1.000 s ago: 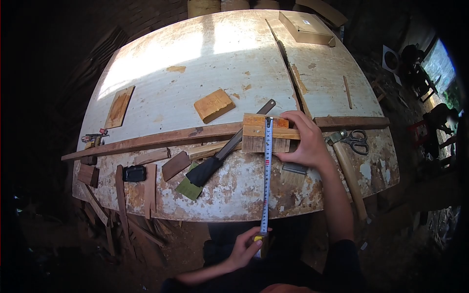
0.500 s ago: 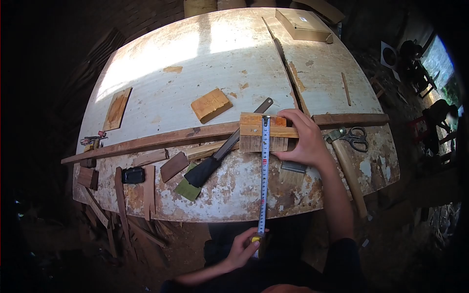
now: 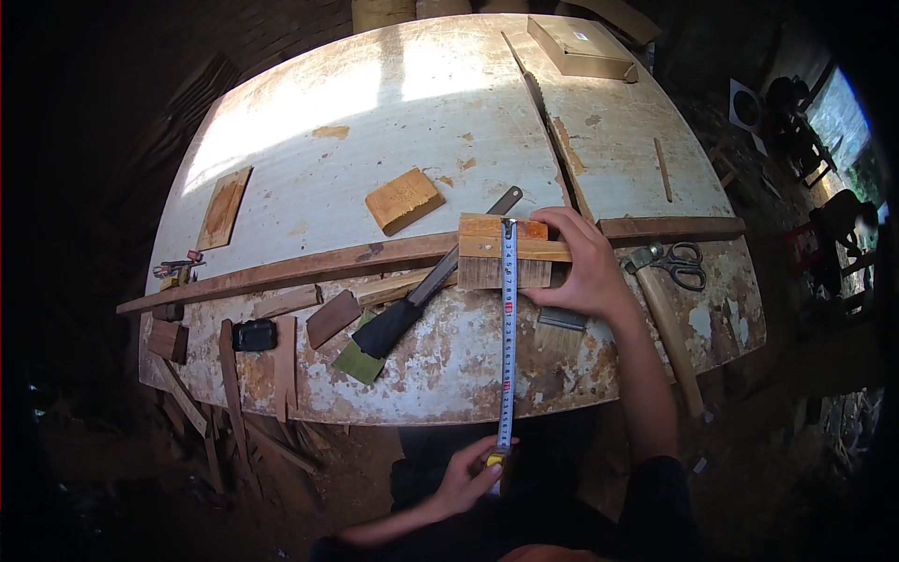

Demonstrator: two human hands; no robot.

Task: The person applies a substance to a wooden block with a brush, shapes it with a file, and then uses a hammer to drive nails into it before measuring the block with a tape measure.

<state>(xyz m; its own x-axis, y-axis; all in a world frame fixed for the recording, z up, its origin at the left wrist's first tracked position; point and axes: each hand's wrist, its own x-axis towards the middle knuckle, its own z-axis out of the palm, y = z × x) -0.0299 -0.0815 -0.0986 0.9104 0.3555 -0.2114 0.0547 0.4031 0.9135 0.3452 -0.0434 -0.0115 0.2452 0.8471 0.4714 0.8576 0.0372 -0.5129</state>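
Observation:
My right hand (image 3: 590, 267) grips the right side of a wooden block piece (image 3: 479, 273) with a strip across it, above the worktable (image 3: 449, 379). A tape measure's white blade (image 3: 508, 347) runs from the top of that piece down past the table's near edge. Its yellow-marked case (image 3: 496, 459) is held in my left hand (image 3: 468, 476), low in the view. Just left of the wooden piece lies a saw (image 3: 435, 279) with a dark wrapped handle. The blade's hooked end sits at the piece's upper edge.
A long wooden bar (image 3: 309, 272) crosses the table. Scissors (image 3: 682, 266) and a hammer (image 3: 670, 342) lie at the right. A wood block (image 3: 405, 201) rests behind the bar, a cardboard box (image 3: 581, 51) at the back right. Offcuts and a black case (image 3: 255, 335) are at the left.
The lower end of the tape blade has shifted slightly right, with its case. The wooden piece has moved up very slightly. Both hands keep their hold.

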